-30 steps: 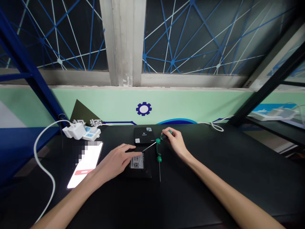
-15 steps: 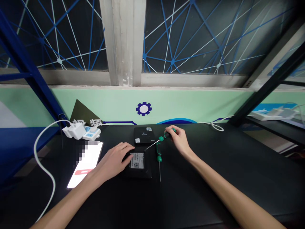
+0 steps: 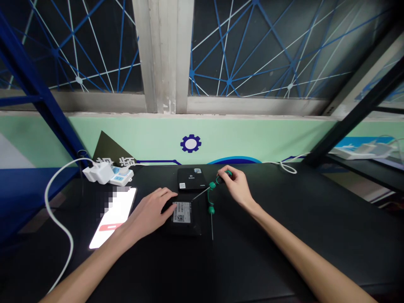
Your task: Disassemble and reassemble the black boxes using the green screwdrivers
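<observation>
A flat black electronic box [image 3: 194, 227] with a white printed label [image 3: 182, 212] lies on the table. My left hand [image 3: 154, 210] holds its left side, thumb at the label and fingers toward the far left corner. My right hand [image 3: 235, 183] is closed round the dark and green handle of a screwdriver [image 3: 202, 193]. Its shaft slants down to the left, and the tip meets the box near the label's far right corner. Whether a screw sits under the tip is too small to tell. A second green-handled screwdriver [image 3: 211, 209] lies just right of the box.
Behind the labelled box lies another flat black box [image 3: 191, 179] with small stickers. A lit phone [image 3: 113, 221] is left of my left hand, partly under that forearm. A white power strip with plugs [image 3: 121, 176] and a white cable [image 3: 59, 219] are farther left.
My right hand and the screwdriver handle have shifted very slightly left. The tip stays at about the same place on the box. My left hand has hardly moved.
</observation>
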`<act>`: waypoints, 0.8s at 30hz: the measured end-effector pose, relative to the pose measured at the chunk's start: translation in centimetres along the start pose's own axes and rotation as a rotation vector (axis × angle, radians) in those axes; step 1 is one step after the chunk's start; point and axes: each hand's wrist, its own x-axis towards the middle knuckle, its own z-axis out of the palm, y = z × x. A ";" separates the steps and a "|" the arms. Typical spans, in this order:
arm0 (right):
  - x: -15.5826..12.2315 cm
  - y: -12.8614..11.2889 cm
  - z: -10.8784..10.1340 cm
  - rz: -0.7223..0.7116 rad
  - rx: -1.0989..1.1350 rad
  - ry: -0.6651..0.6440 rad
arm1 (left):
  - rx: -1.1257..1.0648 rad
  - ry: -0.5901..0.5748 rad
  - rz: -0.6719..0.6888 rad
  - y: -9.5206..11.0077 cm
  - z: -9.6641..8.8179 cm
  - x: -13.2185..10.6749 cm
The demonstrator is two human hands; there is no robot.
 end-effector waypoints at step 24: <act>-0.9 -0.3 1.2 0.024 0.168 -0.096 | 0.022 0.015 -0.079 0.2 -0.2 0.2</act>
